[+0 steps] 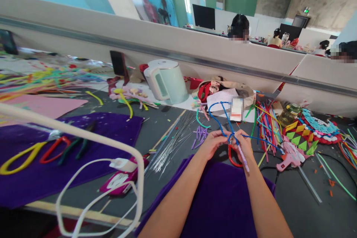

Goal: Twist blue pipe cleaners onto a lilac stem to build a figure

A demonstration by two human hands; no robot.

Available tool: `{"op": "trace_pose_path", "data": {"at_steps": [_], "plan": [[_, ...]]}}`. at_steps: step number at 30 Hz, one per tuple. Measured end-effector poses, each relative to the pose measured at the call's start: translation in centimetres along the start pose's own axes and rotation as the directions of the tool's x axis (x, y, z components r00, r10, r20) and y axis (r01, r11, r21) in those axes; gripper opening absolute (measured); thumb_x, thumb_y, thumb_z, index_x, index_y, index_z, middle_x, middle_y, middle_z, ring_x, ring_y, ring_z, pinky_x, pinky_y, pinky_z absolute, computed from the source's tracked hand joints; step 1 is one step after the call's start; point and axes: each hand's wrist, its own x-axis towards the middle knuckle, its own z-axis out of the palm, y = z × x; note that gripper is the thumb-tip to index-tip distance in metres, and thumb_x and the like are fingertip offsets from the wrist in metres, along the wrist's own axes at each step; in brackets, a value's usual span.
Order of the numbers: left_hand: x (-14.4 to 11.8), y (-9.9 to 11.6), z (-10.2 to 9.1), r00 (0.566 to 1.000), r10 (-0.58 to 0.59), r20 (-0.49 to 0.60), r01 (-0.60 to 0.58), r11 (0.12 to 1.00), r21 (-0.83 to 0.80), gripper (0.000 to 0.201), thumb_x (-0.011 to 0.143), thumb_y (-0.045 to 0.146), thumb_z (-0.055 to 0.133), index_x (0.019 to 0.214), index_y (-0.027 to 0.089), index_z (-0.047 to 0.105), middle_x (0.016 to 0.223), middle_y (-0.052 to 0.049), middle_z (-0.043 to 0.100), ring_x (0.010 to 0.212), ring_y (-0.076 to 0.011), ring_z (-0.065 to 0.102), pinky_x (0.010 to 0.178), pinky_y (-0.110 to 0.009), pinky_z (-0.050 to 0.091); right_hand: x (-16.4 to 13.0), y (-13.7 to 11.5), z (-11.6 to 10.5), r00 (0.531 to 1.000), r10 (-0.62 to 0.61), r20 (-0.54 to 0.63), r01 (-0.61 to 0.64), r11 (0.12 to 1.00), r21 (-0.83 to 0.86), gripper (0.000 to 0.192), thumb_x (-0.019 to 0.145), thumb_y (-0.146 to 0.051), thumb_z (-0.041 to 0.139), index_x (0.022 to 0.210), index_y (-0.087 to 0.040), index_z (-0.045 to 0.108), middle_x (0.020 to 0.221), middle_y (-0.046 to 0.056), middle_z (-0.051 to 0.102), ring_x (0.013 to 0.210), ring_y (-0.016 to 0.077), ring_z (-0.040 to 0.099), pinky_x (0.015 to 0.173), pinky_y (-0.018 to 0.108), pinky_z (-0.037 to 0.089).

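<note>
Both hands meet over a purple cloth [223,197] at the table's near side. My left hand [213,143] pinches blue pipe cleaners [213,117] that are bent into a loop standing above the fingers. My right hand [243,143] grips the same blue pipe cleaners where they cross, and one blue end runs off to the right. A short lilac pipe cleaner piece [243,160] angles down along the right palm. Just behind the hands lies a red scissor handle [233,158], partly hidden. Purple pipe cleaner pieces [199,135] lie left of the left hand.
A pale green electric kettle [174,83] stands by the partition. Silver wires [170,145] lie left of my hands. At right are a pink glue gun [291,154], a bundle of coloured pipe cleaners [269,126] and a glass jar [290,113]. A white tubular arm [83,134] crosses the left foreground.
</note>
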Motion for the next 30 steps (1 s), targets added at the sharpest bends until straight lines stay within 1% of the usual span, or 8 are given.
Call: {"op": "trace_pose_path", "data": {"at_steps": [5,9,12,16,20,24,26,30], "plan": [[-0.3,0.1,0.4,0.994,0.098,-0.054,-0.092,0.99,0.102,0.017,0.058,0.012,0.073,0.075,0.014,0.073,0.07,-0.004,0.069,0.065,-0.0151,0.062,0.069,-0.026,0.045,-0.1,-0.2,0.2,0.999,0.012,0.031,-0.012,1.0,0.019,0.029,0.071,-0.036,0.067,0.066,-0.02,0.043,0.047,-0.007,0.049,0.035,0.0035,0.034,0.035,0.015,0.027],[-0.3,0.3,0.5,0.976,0.218,0.018,-0.218,0.957,0.19,0.016,0.058,0.012,0.074,0.074,0.016,0.073,0.08,-0.005,0.068,0.075,-0.017,0.061,0.074,-0.027,0.045,-0.1,-0.2,0.2,0.999,-0.001,0.047,0.0,1.0,0.015,0.031,0.073,-0.038,0.065,0.063,-0.02,0.042,0.045,-0.008,0.044,0.036,0.0038,0.033,0.036,0.017,0.028],[-0.4,0.6,0.7,0.948,0.315,0.049,-0.317,0.913,0.257,0.012,0.058,0.013,0.075,0.069,0.018,0.073,0.08,-0.005,0.067,0.077,-0.0181,0.06,0.075,-0.028,0.044,-0.1,-0.2,0.2,0.998,0.006,0.067,-0.007,1.0,0.02,0.032,0.074,-0.038,0.064,0.061,-0.02,0.041,0.045,-0.008,0.043,0.036,0.0037,0.032,0.037,0.017,0.028],[-0.4,0.6,0.8,0.928,0.372,0.006,-0.355,0.882,0.31,0.012,0.055,0.013,0.078,0.063,0.02,0.071,0.074,-0.004,0.064,0.076,-0.0184,0.057,0.075,-0.029,0.044,-0.3,-0.4,0.4,0.996,0.004,0.092,-0.007,0.999,0.037,0.031,0.074,-0.036,0.064,0.061,-0.02,0.041,0.044,-0.008,0.043,0.035,0.0036,0.032,0.037,0.017,0.026],[-0.5,0.2,1.1,0.911,0.41,-0.046,-0.372,0.866,0.334,0.012,0.055,0.014,0.078,0.062,0.021,0.071,0.074,-0.003,0.063,0.076,-0.0182,0.056,0.075,-0.028,0.044,-0.4,-0.6,0.6,0.993,-0.002,0.114,-0.005,0.998,0.061,0.032,0.075,-0.036,0.064,0.061,-0.02,0.041,0.044,-0.009,0.043,0.035,0.0032,0.032,0.038,0.017,0.027],[-0.6,-0.4,1.8,0.884,0.456,-0.1,-0.404,0.854,0.328,0.01,0.059,0.016,0.076,0.066,0.02,0.071,0.074,-0.002,0.062,0.074,-0.0159,0.056,0.072,-0.025,0.043,-0.2,-0.4,0.5,0.997,-0.001,0.078,-0.003,0.999,0.048,0.032,0.075,-0.038,0.064,0.061,-0.02,0.042,0.045,-0.008,0.046,0.034,0.0038,0.032,0.038,0.017,0.027],[-0.6,-0.9,2.2,0.879,0.458,-0.135,-0.405,0.865,0.296,0.007,0.063,0.018,0.074,0.069,0.018,0.071,0.074,-0.002,0.061,0.072,-0.0144,0.055,0.07,-0.024,0.043,-0.2,-0.2,0.4,0.999,-0.007,0.048,0.006,0.999,0.036,0.03,0.074,-0.038,0.065,0.064,-0.02,0.043,0.046,-0.008,0.048,0.035,0.0046,0.034,0.037,0.017,0.028],[-0.3,-2.0,2.7,0.904,0.348,-0.246,-0.336,0.937,0.091,0.011,0.064,0.021,0.074,0.07,0.016,0.067,0.066,0.001,0.06,0.061,-0.0098,0.054,0.062,-0.021,0.043,-0.3,0.0,0.7,0.998,-0.047,-0.029,0.047,0.999,-0.012,0.028,0.073,-0.038,0.067,0.069,-0.021,0.044,0.051,-0.007,0.051,0.04,0.0061,0.041,0.039,0.017,0.03]]}}
